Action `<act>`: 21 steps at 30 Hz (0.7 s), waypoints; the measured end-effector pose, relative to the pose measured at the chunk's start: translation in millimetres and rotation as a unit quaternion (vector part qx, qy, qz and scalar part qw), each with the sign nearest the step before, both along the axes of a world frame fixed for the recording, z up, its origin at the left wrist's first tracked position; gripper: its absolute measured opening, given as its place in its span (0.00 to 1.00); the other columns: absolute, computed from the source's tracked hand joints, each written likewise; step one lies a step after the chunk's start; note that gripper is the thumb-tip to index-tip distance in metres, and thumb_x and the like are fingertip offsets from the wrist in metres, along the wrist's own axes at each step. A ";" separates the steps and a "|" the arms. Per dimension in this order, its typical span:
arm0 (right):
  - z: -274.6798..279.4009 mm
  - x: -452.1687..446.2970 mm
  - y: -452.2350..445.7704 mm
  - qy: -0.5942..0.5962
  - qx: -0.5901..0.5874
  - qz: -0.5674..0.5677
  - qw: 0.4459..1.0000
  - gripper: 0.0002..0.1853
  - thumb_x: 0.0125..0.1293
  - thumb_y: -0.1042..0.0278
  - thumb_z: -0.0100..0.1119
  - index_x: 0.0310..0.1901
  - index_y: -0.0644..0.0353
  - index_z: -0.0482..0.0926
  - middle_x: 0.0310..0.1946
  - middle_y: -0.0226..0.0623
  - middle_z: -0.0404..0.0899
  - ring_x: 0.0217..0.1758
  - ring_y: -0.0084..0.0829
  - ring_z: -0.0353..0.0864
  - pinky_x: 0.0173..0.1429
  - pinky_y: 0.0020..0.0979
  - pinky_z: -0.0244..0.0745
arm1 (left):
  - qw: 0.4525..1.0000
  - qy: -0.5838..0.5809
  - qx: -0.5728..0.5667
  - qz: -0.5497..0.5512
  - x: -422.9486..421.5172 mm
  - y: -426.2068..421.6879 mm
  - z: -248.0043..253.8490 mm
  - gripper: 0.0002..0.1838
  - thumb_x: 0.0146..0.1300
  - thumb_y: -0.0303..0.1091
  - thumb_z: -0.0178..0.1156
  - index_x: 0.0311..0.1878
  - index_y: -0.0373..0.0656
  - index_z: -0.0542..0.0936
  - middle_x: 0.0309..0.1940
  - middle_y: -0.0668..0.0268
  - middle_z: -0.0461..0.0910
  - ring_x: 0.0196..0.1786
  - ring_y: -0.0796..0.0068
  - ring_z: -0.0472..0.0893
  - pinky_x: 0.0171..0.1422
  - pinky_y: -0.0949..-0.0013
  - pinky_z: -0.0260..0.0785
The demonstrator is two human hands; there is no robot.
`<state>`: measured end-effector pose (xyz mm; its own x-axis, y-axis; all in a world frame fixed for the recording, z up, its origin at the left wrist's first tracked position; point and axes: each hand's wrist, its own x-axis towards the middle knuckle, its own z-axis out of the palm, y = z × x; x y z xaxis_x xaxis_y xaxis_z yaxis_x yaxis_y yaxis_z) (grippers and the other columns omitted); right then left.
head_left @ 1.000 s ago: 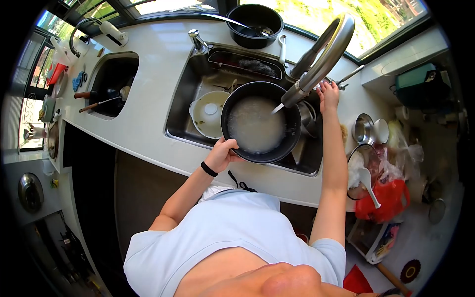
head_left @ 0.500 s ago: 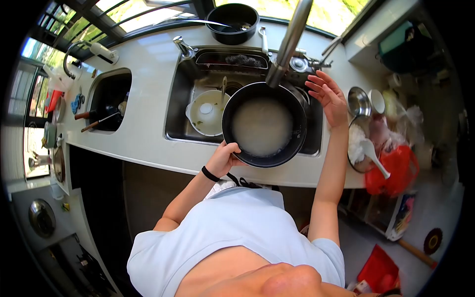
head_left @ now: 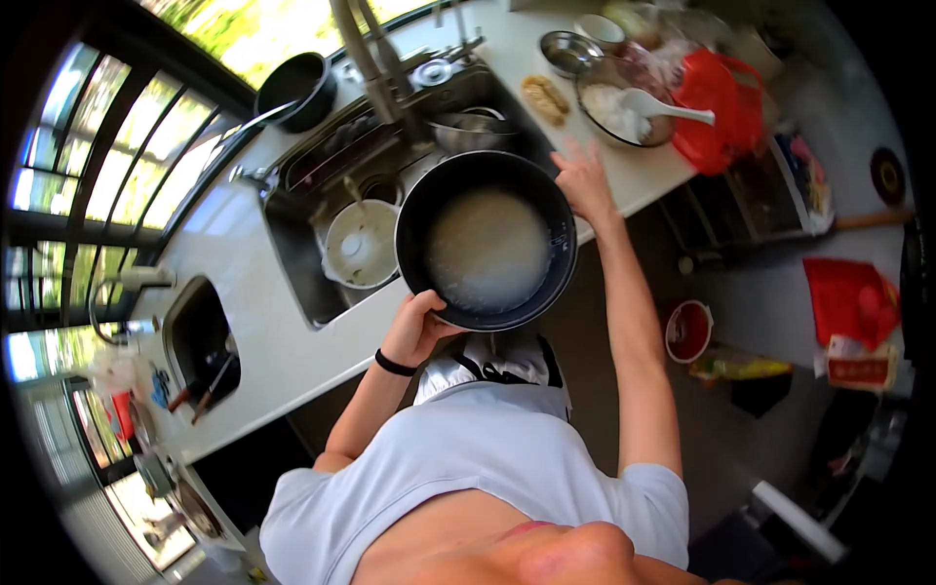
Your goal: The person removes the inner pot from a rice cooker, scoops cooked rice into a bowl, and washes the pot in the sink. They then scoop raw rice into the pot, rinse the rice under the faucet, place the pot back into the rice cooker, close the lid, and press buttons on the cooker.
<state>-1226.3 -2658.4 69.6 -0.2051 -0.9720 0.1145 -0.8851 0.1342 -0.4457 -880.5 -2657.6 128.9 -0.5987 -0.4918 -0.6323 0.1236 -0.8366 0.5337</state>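
Observation:
My left hand (head_left: 417, 331) grips the lower left rim of a dark round pot (head_left: 559, 283), which holds cloudy whitish water. The pot is held above the front edge of the sink and counter. At the pot's right side is my right hand (head_left: 585, 182), somewhat blurred, with fingers spread; whether it touches the rim is unclear. Behind the pot, the steel sink (head_left: 297, 263) holds a white colander-like bowl (head_left: 359, 246) and a metal bowl (head_left: 466, 132). No water runs from the faucet (head_left: 375, 73).
A black pot (head_left: 310, 93) stands by the window. To the right are a glass bowl (head_left: 624, 102) with a white ladle (head_left: 673, 110), a steel bowl (head_left: 568, 51) and a red bag (head_left: 717, 107). A red bucket (head_left: 688, 331) is on the floor.
The view has turned to the right. The water stream has stopped, and my right hand has come from the faucet area to the pot's right side. My left hand still holds the pot, now nearer my body.

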 end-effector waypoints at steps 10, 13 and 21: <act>-59.1 -28.0 153.5 -0.196 -0.127 -0.194 0.953 0.16 0.61 0.70 0.57 0.51 0.61 0.79 0.57 0.48 0.74 0.59 0.42 0.75 0.63 0.34 0.69 | 0.999 -0.006 -0.002 -0.049 -16.1 59.0 -8.3 0.17 0.56 0.27 0.48 0.46 0.26 0.73 0.43 0.50 0.80 0.47 0.54 0.82 0.57 0.49 0.74; -69.6 -48.3 181.7 -0.281 -0.124 -0.169 0.936 0.16 0.61 0.70 0.57 0.51 0.61 0.79 0.56 0.48 0.75 0.59 0.41 0.75 0.63 0.35 0.69 | 1.000 0.004 0.014 -0.012 -23.3 87.3 -13.4 0.18 0.55 0.27 0.47 0.48 0.25 0.72 0.43 0.49 0.80 0.47 0.54 0.82 0.56 0.51 0.76; 48.6 -59.2 173.3 -0.455 -0.058 -0.026 0.888 0.15 0.66 0.76 0.55 0.54 0.67 0.76 0.54 0.41 0.78 0.58 0.26 0.75 0.63 0.27 0.68 | 0.978 0.042 0.015 0.202 -31.6 203.4 -23.7 0.16 0.57 0.25 0.48 0.47 0.25 0.74 0.45 0.48 0.80 0.46 0.55 0.82 0.53 0.52 0.78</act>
<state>-1285.4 -2485.1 118.2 -0.3078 -0.9512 -0.0235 -0.1451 0.0714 -0.9868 -912.1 -2454.2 105.1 -0.4090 -0.6811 -0.6073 0.4897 -0.7254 0.4837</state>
